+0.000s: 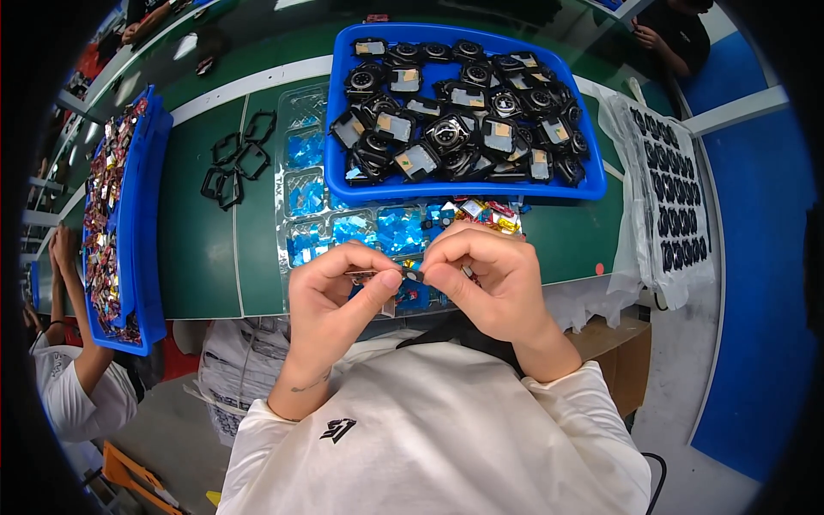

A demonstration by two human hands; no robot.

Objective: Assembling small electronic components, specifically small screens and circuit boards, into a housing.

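Both my hands meet at the near edge of the bench, thumbs and forefingers pinched close together. My left hand (339, 296) is closed on one side of a small electronic part (413, 275), which shows a dark tip with a pale spot; a reddish, shiny edge shows under the left fingers. From the other side, my right hand (493, 279) pinches the same dark end. Fingers cover most of the part. Just beyond the hands lie several small foil-wrapped pieces (489, 215) in red, gold and silver, beside a clear compartment tray (296, 182) holding blue film pieces (399, 230).
A blue bin (601, 184) full of black watch-like housings (451, 133) stands beyond the tray. Black frames (251, 160) lie at left, near a blue bin (154, 257) of foil-wrapped pieces. Rows of black parts (676, 189) sit at right. Other people work nearby.
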